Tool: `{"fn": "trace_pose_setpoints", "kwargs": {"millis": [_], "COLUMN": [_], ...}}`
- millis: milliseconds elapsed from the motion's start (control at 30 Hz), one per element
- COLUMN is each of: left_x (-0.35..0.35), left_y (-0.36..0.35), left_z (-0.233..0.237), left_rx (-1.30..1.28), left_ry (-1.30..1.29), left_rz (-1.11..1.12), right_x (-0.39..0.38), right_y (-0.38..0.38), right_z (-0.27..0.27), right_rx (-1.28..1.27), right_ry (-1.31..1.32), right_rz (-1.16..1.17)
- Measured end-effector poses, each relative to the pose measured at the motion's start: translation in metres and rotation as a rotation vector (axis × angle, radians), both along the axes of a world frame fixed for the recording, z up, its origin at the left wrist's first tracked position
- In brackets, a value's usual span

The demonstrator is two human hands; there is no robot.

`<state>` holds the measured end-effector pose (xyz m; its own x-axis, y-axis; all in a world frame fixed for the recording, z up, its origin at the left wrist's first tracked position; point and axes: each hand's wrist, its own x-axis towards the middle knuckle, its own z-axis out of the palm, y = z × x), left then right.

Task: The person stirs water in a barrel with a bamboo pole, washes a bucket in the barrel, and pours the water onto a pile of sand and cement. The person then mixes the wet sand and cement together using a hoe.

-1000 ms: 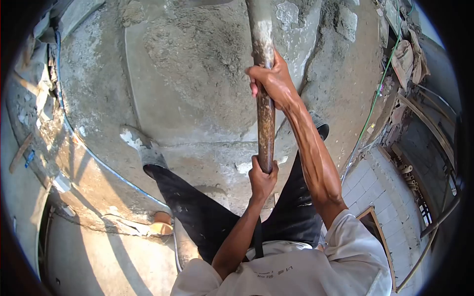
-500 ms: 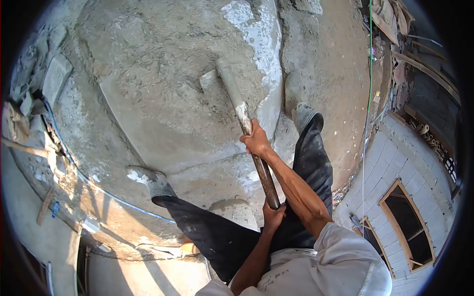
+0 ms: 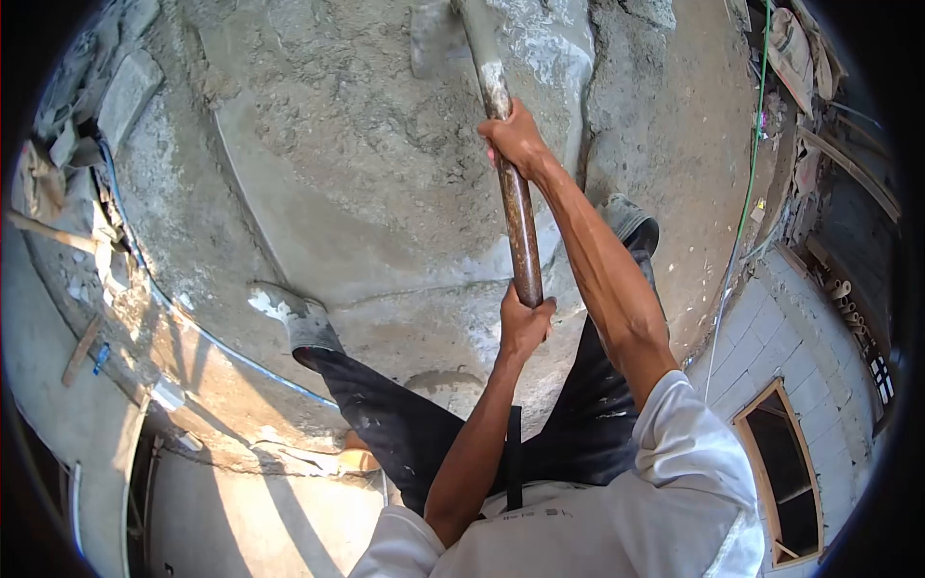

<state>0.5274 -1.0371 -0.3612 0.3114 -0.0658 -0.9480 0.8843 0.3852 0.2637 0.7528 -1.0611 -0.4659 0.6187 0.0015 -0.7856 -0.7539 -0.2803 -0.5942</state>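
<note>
Both my hands grip the long handle of a hoe [image 3: 519, 217], which is worn brown near me and caked grey farther up. My right hand [image 3: 515, 141] is closed around the middle of the handle. Down at the near end, my left hand [image 3: 527, 323] wraps the butt. The hoe's broad grey blade [image 3: 438, 43] rests at the far side of a heap of wet, lumpy grey mortar [image 3: 356, 125], close to the top of the view. Part of the blade's joint with the handle is cut off by the frame edge.
My boots, left [image 3: 294, 318] and right [image 3: 624, 220], straddle the mortar area. A blue hose [image 3: 241, 366] curves along the left, beside broken slabs [image 3: 130, 96]. A green line [image 3: 759, 125] runs down the right, near a block wall [image 3: 718, 356] with a wooden window frame [image 3: 785, 472].
The hoe has moved away from my body, its blade going from the middle of the mortar to the far side. Both hands went forward with it, and my arms are more stretched.
</note>
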Motion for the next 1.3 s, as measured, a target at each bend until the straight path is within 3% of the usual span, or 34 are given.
{"fn": "trace_pose_setpoints", "kwargs": {"millis": [33, 100, 267, 300, 400, 467, 633, 733, 767, 833, 900, 933, 1067, 1167, 1233, 1300], "left_x": [-0.033, -0.104, -0.204, -0.233, -0.209, -0.136, 0.116, 0.234, 0.247, 0.261, 0.228, 0.201, 0.090, -0.041, -0.088, -0.077], "left_y": [-0.013, -0.031, -0.014, -0.017, -0.015, -0.012, -0.021, -0.017, -0.015, -0.011, -0.006, 0.001, 0.004, 0.008, 0.017, 0.018], "left_z": [0.003, 0.011, 0.050, 0.047, 0.043, 0.021, -0.063, -0.114, -0.127, -0.146, -0.140, -0.131, -0.079, -0.080, -0.064, -0.058], "left_rx": [-0.090, -0.028, 0.035, 0.121, 0.333, 0.342, 0.336, 0.342, 0.347, 0.139, 0.075, 0.015, -0.018, 0.137, 0.203, 0.243], "left_ry": [0.082, 0.132, 0.232, 0.126, -0.142, -0.169, -0.632, -0.789, -0.788, -0.530, -0.382, -0.228, -0.097, -0.100, -0.144, -0.196], "left_rz": [0.045, 0.009, -0.334, -0.430, -0.543, -0.573, -0.334, -0.288, -0.286, -0.292, -0.260, -0.198, -0.100, -0.308, -0.388, -0.414], "right_x": [-0.041, -0.121, -0.215, -0.222, -0.194, -0.118, 0.108, 0.214, 0.241, 0.254, 0.224, 0.196, 0.079, -0.024, -0.067, -0.068], "right_y": [-0.014, -0.036, -0.051, -0.054, -0.065, -0.070, -0.085, -0.084, -0.086, -0.083, -0.070, -0.057, -0.041, -0.029, -0.027, -0.028], "right_z": [-0.019, -0.033, 0.029, 0.042, 0.068, 0.094, 0.104, 0.050, 0.024, -0.039, -0.079, -0.078, -0.041, -0.012, 0.013, 0.040], "right_rx": [-0.077, -0.126, -0.007, 0.003, 0.063, 0.061, 0.037, -0.004, -0.018, -0.074, -0.142, -0.153, -0.083, -0.045, -0.010, 0.009], "right_ry": [0.092, 0.178, 0.273, 0.291, 0.214, 0.078, -0.559, -0.804, -0.755, -0.534, -0.342, -0.248, -0.207, -0.082, -0.016, 0.012], "right_rz": [-0.004, -0.051, -0.279, -0.314, -0.414, -0.399, -0.269, -0.200, -0.172, -0.141, -0.202, -0.201, -0.177, -0.272, -0.309, -0.336]}}
